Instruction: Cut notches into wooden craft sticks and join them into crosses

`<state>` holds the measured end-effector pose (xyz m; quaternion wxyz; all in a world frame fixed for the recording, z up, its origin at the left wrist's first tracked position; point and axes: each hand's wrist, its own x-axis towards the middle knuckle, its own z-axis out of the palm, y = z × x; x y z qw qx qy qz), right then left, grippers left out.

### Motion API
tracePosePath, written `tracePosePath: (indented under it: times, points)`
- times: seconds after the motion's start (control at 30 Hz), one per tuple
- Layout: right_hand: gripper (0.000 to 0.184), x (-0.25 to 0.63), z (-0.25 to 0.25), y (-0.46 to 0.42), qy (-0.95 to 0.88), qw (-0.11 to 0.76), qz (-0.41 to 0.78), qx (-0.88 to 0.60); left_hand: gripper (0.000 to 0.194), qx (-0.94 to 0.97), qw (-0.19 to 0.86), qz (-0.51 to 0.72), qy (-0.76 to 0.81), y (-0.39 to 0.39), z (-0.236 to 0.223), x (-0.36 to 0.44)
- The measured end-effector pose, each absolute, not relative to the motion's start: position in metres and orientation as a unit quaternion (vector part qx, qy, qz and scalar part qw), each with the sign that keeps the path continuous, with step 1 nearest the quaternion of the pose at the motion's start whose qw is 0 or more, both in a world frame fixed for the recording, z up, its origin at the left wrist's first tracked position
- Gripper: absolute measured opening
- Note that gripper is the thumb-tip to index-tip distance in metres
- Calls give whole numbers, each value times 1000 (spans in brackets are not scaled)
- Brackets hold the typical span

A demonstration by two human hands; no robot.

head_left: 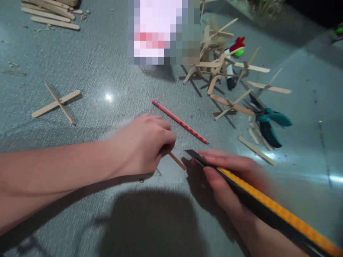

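Note:
My left hand (150, 142) is closed around a thin wooden craft stick (177, 160), whose narrow end pokes out to the lower right. In my right hand (227, 178) is a yellow and black utility knife (254, 192), its dark blade pointing up and left. The blade tip is close to the stick's free end, with a small gap between them. Just beyond my left hand lies a pink pencil (180, 121), point toward the right. Under the left wrist, a corner of something clear and flat shows; most of it is hidden.
Crossed craft sticks (57, 103) lie at left, and several more crossed pieces (219, 67) crowd the back right. Teal-handled pliers (268, 119) rest beside loose stick pieces (257, 150). A stack of sticks (50, 14) sits at the far left. A blurred-out patch covers the top middle.

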<state>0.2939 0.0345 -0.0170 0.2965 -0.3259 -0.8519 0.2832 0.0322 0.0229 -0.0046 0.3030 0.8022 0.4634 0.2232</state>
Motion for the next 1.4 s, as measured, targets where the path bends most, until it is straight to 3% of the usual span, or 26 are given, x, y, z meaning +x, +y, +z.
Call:
tracePosePath:
  times: [0.13,0.3,0.53,1.17,1.4]
  points:
    - [17,288,-11,36,-839,324,289,-329,20,799,331,238,442,22,-3,29]
    - [23,281,-10,37,-831,344,308,-309,22,802,347,217,435,25,-1,26]
    - [19,276,-4,39,-842,317,338,-275,17,792,377,204,436,31,3,22]
    - [24,273,-4,40,-845,310,361,-246,18,803,354,215,429,32,1,23]
    - [21,276,-2,36,-821,309,369,-307,22,813,344,205,423,27,0,24]
